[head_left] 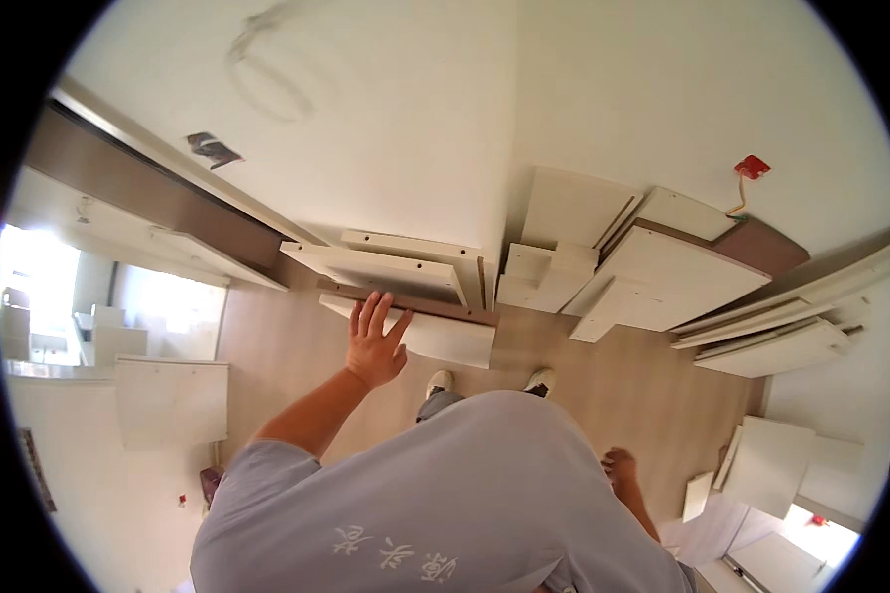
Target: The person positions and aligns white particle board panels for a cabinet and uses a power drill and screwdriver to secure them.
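Note:
My left hand (374, 344) reaches forward with its fingers spread, resting on the top of the front white panel (450, 338) in a leaning stack. It does not close around the panel. Behind that panel stand a brown-edged board (425, 304) and more white panels (386, 268) with small dark holes along their edges, all against the wall. Low at my right side hangs my right hand (620, 466), its fingers curled in with nothing visible in them; my shirt hides part of it.
Several white boards (677, 272) lean by the wall corner at front right, with long panels (776, 346) beyond them. More boards (769, 460) stand at far right. A red wall box with a loose wire (752, 167) sits above. My shoes (541, 379) are on the wood floor (277, 341).

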